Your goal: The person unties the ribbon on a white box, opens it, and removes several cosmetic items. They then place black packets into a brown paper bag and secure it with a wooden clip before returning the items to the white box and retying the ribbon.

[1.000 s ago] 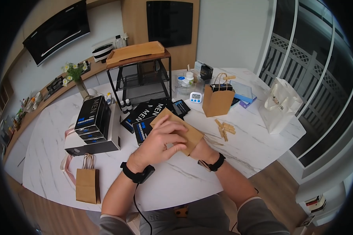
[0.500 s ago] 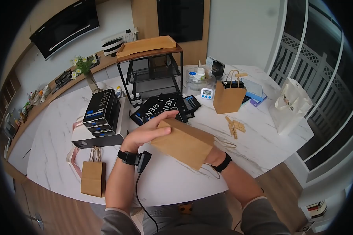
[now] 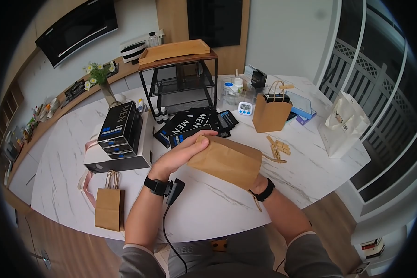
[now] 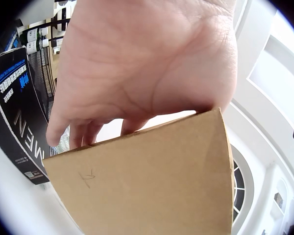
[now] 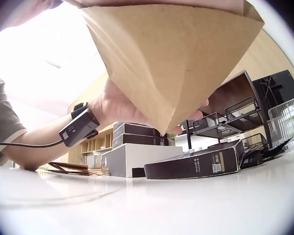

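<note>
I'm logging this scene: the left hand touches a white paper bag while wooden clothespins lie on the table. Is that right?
Not quite: the paper bag the left hand touches is brown, as the head view shows; the wooden clothespins do lie on the table.

1. Plain pale grey wall [image 3: 287, 46] beside light wood panelling [image 3: 231, 59] bearing a black rectangular panel [image 3: 214, 23].
2. Tall white-framed glass windows [image 3: 383, 23], pale lattice-topped fence [image 3: 380, 85] beyond.
3. Brown wood-plank floor [image 3: 330, 217] beneath white, grey-veined, round-edged table [image 3: 213, 211].

Paper bag [image 5: 171, 54]; left hand [image 5: 121, 106] behind
</note>
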Demonstrator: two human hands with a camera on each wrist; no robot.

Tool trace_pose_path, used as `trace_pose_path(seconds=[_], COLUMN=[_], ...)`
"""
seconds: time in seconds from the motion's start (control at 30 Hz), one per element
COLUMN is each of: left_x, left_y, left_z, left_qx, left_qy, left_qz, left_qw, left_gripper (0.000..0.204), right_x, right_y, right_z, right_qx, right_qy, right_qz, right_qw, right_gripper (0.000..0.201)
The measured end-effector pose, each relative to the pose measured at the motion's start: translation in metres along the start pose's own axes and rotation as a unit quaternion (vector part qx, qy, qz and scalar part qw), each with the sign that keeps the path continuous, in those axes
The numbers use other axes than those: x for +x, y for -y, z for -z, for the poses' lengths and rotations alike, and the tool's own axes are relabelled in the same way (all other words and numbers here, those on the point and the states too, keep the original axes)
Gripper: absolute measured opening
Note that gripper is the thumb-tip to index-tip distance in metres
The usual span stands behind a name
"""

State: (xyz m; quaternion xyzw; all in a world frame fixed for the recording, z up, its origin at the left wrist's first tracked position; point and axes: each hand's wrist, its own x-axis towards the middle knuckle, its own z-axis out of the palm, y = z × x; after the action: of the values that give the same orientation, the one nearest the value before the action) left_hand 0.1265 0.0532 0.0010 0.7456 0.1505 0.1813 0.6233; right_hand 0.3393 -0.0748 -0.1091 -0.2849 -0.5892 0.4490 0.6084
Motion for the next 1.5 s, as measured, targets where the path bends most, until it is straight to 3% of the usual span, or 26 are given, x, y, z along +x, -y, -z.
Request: trace_pose_path(seconds=[0.53,0.87,0.93,1.43,1.5], left_x=[-0.004,-0.008,-0.006,0.001,-0.006], left_y=[-0.008,-0.011,-0.006,0.004,-0.005], left_z=[0.004,0.011,0.013,0.010,0.021], left_qx=[0.024,0.033,0.034,0.033,0.044], left_qy=[-0.008,0.011,0.021,0.015,-0.006], left_qz=[-0.017,-0.064,-0.072,-0.048,-0.081], left_qw=[1.000,0.997,0.997,0.998,0.996], left_gripper=[0.086,0.088,0.073,0.084,0.085], right_x=[-0.004,0.000,0.002,0.022,0.019], right_y=[-0.014,-0.017,-0.012,0.017,0.022], right_z=[0.012,0.011,0.012,-0.005,-0.005], right_qx=[0.049,-0.032,-0.049,-0.181,-0.197], right_qy=[-0.049,-0.021,-0.020,-0.018,-0.016], right_qz=[-0.061,0.010,0.020,0.093,0.107], right_qw=[0.996,0.999,0.998,0.979,0.974], right_gripper=[0.064,0.062,0.060,0.050,0.048])
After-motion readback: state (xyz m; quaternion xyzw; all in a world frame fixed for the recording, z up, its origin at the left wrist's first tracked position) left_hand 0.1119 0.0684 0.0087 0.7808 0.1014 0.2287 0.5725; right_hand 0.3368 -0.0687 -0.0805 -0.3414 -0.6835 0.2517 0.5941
